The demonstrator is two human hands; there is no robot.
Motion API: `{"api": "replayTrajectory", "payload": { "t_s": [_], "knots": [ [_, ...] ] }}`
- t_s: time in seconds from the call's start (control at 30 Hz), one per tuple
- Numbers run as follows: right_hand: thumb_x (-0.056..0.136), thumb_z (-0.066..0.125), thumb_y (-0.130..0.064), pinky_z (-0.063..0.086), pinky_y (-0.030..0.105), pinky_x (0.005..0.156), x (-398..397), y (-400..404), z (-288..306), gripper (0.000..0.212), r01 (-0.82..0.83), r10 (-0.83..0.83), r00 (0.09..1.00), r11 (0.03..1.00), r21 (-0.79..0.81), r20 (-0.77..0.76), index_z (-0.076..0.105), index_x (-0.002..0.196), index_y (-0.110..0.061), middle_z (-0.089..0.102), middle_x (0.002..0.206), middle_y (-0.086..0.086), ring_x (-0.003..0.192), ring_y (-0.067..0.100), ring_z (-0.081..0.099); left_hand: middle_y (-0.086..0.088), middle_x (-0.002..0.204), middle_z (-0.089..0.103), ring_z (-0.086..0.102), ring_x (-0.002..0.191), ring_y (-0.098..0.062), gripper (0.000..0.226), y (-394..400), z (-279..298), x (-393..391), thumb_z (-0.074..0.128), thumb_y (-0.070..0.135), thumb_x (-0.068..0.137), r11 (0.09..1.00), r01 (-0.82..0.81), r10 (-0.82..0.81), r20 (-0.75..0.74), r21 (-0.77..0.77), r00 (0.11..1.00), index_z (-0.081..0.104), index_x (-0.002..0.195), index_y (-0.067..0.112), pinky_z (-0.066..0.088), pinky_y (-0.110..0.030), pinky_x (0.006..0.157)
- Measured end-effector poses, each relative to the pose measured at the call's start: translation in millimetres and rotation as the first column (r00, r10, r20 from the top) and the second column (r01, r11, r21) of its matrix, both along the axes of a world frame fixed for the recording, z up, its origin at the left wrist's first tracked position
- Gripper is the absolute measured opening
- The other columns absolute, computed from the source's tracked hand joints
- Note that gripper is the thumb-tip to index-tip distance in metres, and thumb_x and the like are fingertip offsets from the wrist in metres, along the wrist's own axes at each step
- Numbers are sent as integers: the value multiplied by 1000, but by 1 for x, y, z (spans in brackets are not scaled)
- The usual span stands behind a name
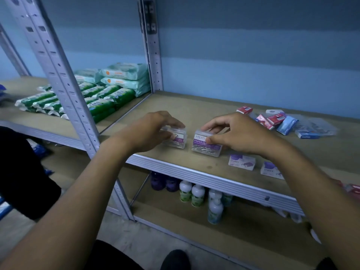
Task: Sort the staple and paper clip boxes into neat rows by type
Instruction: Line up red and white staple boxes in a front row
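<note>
Two clear paper clip boxes sit near the shelf's [214, 106] front edge: the left hand [153, 129] grips the left paper clip box [178, 140], the right hand [233, 133] pinches the right paper clip box [206, 146]. White staple boxes [241, 162] lie just right. A careless nudge could tip one off the edge.

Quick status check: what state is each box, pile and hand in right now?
Left hand: grips left clear plastic paper clip box, resting on shelf.
Right hand: grips right clear plastic paper clip box, resting on shelf.
Two white-purple staple boxes: lying flat, untouched.
Red and blue small boxes: jumbled pile, unsorted.
</note>
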State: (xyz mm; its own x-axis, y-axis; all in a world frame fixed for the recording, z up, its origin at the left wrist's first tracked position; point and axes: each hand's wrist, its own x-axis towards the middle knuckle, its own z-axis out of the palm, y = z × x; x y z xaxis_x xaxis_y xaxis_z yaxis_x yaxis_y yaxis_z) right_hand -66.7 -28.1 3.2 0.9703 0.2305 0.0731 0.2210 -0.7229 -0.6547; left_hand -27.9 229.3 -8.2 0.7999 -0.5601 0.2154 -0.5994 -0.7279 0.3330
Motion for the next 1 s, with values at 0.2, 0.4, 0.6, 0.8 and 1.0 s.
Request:
{"api": "replayTrajectory", "payload": {
  "t_s": [0.2, 0.4, 0.6, 0.8, 1.0],
  "knots": [
    [78, 84, -32, 51, 20, 81, 1, 15, 0, 29, -59, 57, 997, 997, -47, -48, 77, 105, -37, 74, 89, -16, 86, -2, 68, 9, 115, 61, 56, 106, -9, 38, 12, -3, -3, 67, 15, 89, 1000, 22, -23, -40, -9, 999, 65, 124, 32, 43, -23, 91],
    [78, 83, -33, 51, 20, 80, 1, 15, 1, 28, -57, 52, 997, 995, -80, -57, 76, 105, -36, 73, 88, -16, 82, -3, 67, 9, 115, 61, 56, 107, -9, 38, 13, -3, -2, 67, 17, 90, 999, 52, -53, -73, -15, 996, 65, 124, 33, 43, -24, 92],
    [79, 83, -34, 48, 19, 74, 0, 12, 4, 27, -61, 54, 996, 993, -105, -65, 74, 105, -37, 74, 88, -16, 78, -5, 65, 11, 115, 61, 56, 107, -7, 38, 15, -3, -1, 66, 19, 90, 998, 55, -56, -81, -14, 995, 64, 125, 35, 44, -22, 90],
    [82, 76, -50, 45, 17, 77, -3, 7, 3, 29, -48, 44, 998, 993, -106, -44, 75, 108, -37, 72, 95, -18, 89, -6, 63, 18, 121, 61, 56, 112, -3, 44, 16, -2, 0, 72, 36, 85, 999, 24, -26, -109, -24, 994, 61, 127, 39, 49, -31, 96],
    [92, 65, -49, 47, 18, 83, -8, -11, 3, 23, 25, -23, 999, 997, -78, 27, 76, 106, -35, 72, 101, -23, 95, -5, 63, 21, 117, 65, 61, 102, 3, 38, 1, 6, -3, 66, 51, 82, 992, -29, 21, -60, -127, 998, 66, 118, 40, 55, -32, 90]
  ]
}}
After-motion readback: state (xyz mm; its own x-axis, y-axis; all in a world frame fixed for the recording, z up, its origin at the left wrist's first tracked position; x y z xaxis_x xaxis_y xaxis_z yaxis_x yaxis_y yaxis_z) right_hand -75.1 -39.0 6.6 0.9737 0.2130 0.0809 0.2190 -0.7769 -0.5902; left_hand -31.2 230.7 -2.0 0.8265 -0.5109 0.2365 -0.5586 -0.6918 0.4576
